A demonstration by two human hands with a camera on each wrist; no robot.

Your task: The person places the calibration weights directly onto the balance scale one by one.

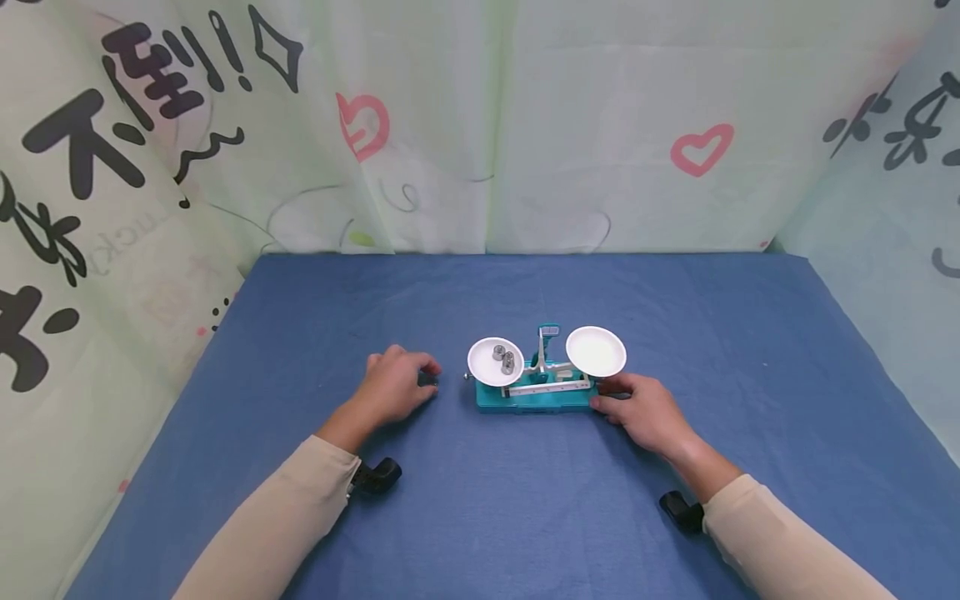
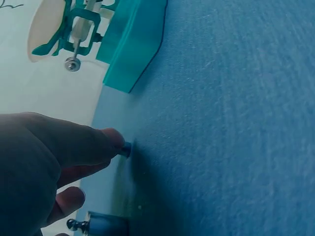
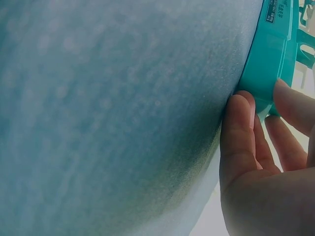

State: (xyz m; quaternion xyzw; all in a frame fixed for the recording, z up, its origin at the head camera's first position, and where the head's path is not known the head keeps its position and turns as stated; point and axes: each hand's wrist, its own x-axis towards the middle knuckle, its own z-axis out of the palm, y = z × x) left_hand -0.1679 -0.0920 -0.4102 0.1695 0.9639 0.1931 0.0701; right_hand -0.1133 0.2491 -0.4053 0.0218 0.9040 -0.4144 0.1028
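A teal balance scale (image 1: 536, 402) stands on the blue cloth, with two white pans. Its left pan (image 1: 486, 369) bears two small metal weights (image 1: 507, 362); the right pan (image 1: 597, 352) has nothing on it. To the left of the scale, my left hand (image 1: 393, 385) pinches a small metal piece (image 2: 127, 149) at the cloth, mostly covered by the fingertips. Close below those fingers stands a knobbed metal weight (image 2: 107, 224). My right hand (image 1: 643, 410) grips the right end of the scale's base, thumb and fingers touching its corner (image 3: 263, 88).
A blue cloth (image 1: 525, 517) covers the table. Pale printed curtains (image 1: 570, 125) hang behind it and along both sides. Each wrist wears a black camera, one at the left sleeve (image 1: 300, 492) and one at the right sleeve (image 1: 772, 525).
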